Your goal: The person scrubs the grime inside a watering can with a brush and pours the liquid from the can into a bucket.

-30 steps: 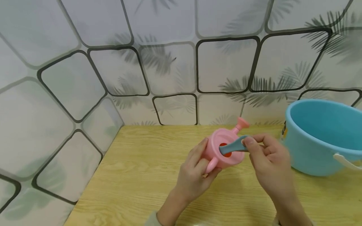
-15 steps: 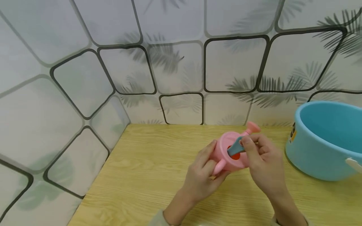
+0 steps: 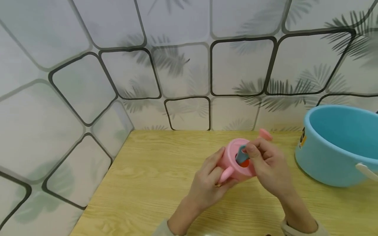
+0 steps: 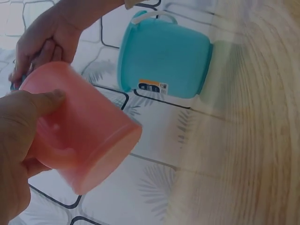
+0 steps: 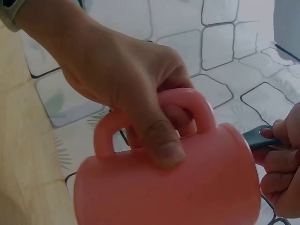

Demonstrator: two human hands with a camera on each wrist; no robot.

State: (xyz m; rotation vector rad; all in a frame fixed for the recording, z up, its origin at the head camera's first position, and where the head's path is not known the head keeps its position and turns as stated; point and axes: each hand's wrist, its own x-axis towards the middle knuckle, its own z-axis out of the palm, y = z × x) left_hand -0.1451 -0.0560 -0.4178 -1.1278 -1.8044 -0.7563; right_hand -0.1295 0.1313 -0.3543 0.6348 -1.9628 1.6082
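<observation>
My left hand (image 3: 206, 183) grips a pink toy watering can (image 3: 228, 160) by its handle and side, tilted above the table with its open top facing me. My right hand (image 3: 271, 170) pinches the end of a blue toy tool (image 3: 242, 157) that has a hole in its handle. The tool's lower part is inside the can's opening and hidden. Something red (image 3: 245, 163) shows in there beside it. In the right wrist view the left thumb (image 5: 164, 145) presses on the can, and the blue handle (image 5: 258, 137) sticks out past the rim.
A large light-blue bucket (image 3: 327, 160) with a white handle (image 3: 366, 171) stands on the wooden table (image 3: 141, 183) at the right. Patterned wall panels (image 3: 186, 75) rise behind the table and along its left side.
My right hand has moved left and in toward the can, pushing the blue tool deeper into the opening. Less of its handle shows now. The left hand keeps its grip on the can.
</observation>
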